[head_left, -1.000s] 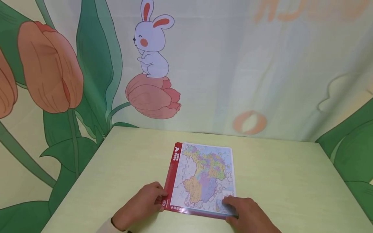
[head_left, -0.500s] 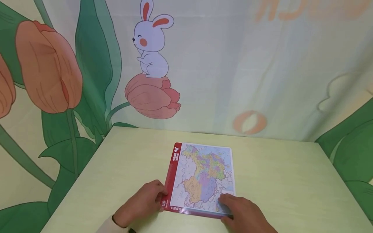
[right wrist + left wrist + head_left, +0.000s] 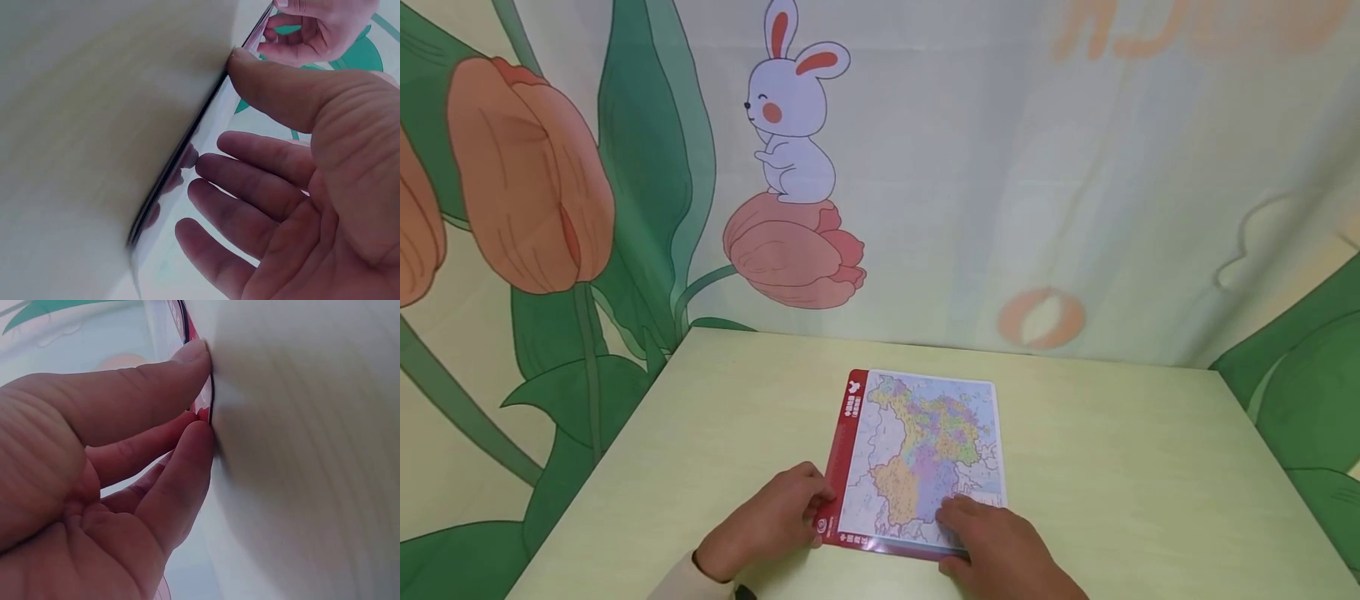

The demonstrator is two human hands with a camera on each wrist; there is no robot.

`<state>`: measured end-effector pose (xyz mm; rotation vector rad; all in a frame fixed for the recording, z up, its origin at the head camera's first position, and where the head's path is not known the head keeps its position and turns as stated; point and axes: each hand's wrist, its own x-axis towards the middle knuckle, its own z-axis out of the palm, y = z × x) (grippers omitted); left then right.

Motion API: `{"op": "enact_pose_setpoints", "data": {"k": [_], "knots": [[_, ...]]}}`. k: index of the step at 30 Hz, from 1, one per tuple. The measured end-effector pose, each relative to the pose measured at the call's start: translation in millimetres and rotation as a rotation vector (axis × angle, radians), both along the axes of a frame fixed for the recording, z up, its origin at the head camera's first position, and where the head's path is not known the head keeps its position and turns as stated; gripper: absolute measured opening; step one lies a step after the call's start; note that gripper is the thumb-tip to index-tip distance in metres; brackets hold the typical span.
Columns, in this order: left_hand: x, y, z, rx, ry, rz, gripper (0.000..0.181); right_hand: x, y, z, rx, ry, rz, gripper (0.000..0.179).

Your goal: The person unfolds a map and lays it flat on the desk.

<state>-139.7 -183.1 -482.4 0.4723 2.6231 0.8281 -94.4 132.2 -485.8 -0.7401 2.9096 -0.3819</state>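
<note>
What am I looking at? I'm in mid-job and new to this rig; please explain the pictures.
No machine here: these are a person's bare left hand and right hand. The wide picture comes from a camera on the head, looking forward and down; the close-ups come from a camera on each wrist, so the table looks tipped there. A colourful map with red borders lies flat on it, before a printed backdrop. The left hand's thumb and fingertips touch the map at its lower-left corner; whether they pinch it is unclear. The right hand's thumb touches the near edge while its straight fingers reach over the map.
</note>
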Motion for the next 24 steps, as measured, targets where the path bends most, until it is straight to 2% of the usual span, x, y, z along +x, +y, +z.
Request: {"op": "enact_pose_setpoints", "data": {"k": [6, 15, 24], "knots": [[-1.8, 2.4, 1.9, -0.017, -0.020, 0.010, 0.051, -4.0, -17.6, -2.3, 0.030, 0.020, 0.044, 0.054], [-2.3, 4.7, 5.4, -0.048, -0.004, -0.014, 0.051, -8.9, -46.1, 0.4, 0.027, 0.078, 0.117, 0.039], [-0.4, 3.9, 7.6, -0.067, 0.031, -0.059, 0.050, -16.3, -68.5, -2.2, 0.086, 0.025, 0.122, 0.051]]}}
